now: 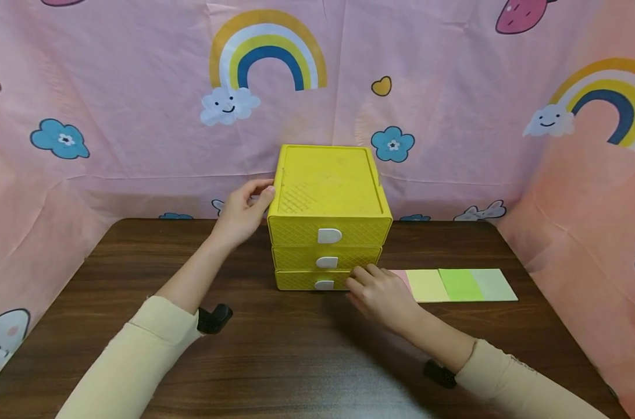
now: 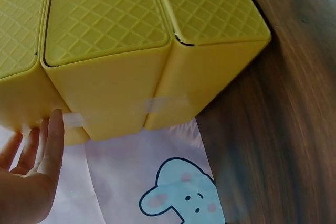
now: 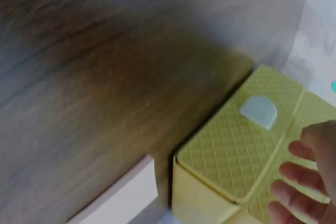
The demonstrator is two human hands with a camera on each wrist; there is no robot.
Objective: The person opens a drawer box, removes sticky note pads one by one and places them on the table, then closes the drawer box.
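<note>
A yellow three-drawer box [image 1: 330, 186] with white tab handles stands at the middle of the table. On its left side rests my left hand [image 1: 242, 214], and in the left wrist view the straight fingers [image 2: 54, 145] touch the wall of the top tier. My right hand [image 1: 381, 295] is by the lower right front corner, palm down with loosely bent fingers and nothing held. The right wrist view has that hand [image 3: 315, 179] close to the drawer fronts, near the bottom drawer's white handle [image 3: 260, 111].
Right of the box, a row of sticky note pads in pink, yellow [image 1: 426, 285], green [image 1: 461, 285] and pale green [image 1: 493, 284] lies on the dark wooden table [image 1: 275, 355]. The pink one is partly behind my right hand. A patterned pink cloth [image 1: 155, 99] hangs behind the table.
</note>
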